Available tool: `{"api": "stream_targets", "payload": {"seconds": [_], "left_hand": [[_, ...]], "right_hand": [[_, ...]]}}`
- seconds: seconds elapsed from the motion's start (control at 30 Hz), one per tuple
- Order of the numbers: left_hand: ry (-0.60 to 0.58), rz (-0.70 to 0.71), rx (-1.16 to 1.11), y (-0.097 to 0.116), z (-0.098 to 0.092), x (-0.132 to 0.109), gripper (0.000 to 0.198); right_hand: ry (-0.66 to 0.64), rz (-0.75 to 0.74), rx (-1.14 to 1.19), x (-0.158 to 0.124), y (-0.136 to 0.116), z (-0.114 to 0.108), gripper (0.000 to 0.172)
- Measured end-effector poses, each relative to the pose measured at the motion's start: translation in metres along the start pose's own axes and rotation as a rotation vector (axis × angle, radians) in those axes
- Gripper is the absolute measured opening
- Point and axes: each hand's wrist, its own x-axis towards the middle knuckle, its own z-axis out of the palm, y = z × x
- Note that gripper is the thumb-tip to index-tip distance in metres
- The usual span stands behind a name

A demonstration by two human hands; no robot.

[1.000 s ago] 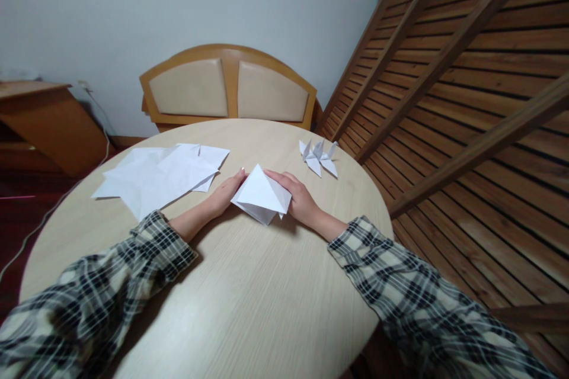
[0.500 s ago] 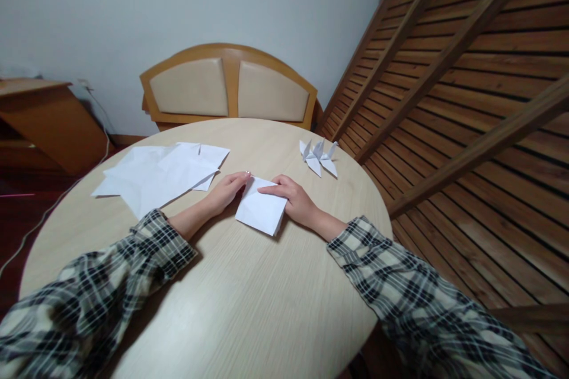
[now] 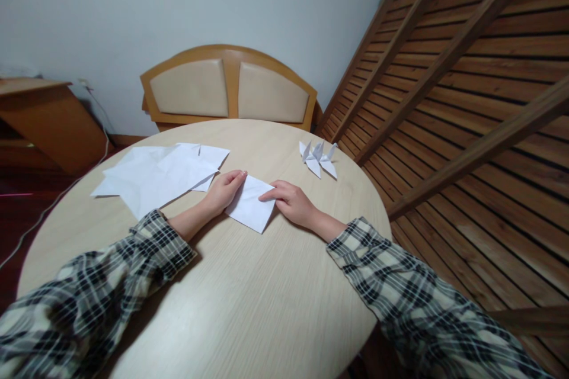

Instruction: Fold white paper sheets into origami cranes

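A small square of folded white paper point(image 3: 250, 206) is held between my two hands over the middle of the table. My left hand point(image 3: 227, 188) grips its upper left edge, thumb on top and the other fingers behind. At the right corner, my right hand point(image 3: 291, 201) pinches the paper, one finger or thumb lying across its face. The fingers beneath the paper are hidden. Two or so white paper cranes point(image 3: 319, 157) stand close together beyond my right hand. Left of my left hand lie several overlapping loose white sheets point(image 3: 155, 174).
The round pale wooden table point(image 3: 249, 296) carries everything. A padded headboard point(image 3: 229, 86) stands behind it against the wall. Wooden slats point(image 3: 466, 100) rise close on the right. At the far left are a brown cabinet point(image 3: 42, 118) and a white cable point(image 3: 57, 198) on the floor.
The folded paper has shifted a little to the left and turned slightly. My left hand now covers more of its left edge; my right hand sits nearer its corner.
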Motion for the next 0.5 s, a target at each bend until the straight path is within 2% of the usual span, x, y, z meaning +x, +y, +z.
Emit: {"api": "stream_targets", "payload": {"seconds": [0.1,0.27,0.5], "left_hand": [[0.076,0.046,0.078,-0.0038,-0.0012,0.0015,0.032],[0.132,0.142,0.252,-0.0002,-0.0020,-0.0003,0.032],[0.133,0.172,0.340,0.0053,-0.0005,-0.0008,0.030]], "right_hand": [[-0.003,0.054,0.040,0.0000,-0.0023,-0.0003,0.038],[-0.005,0.074,0.074,-0.0001,-0.0046,-0.0004,0.038],[0.011,0.069,0.038,0.0005,-0.0090,-0.0013,0.039]]}}
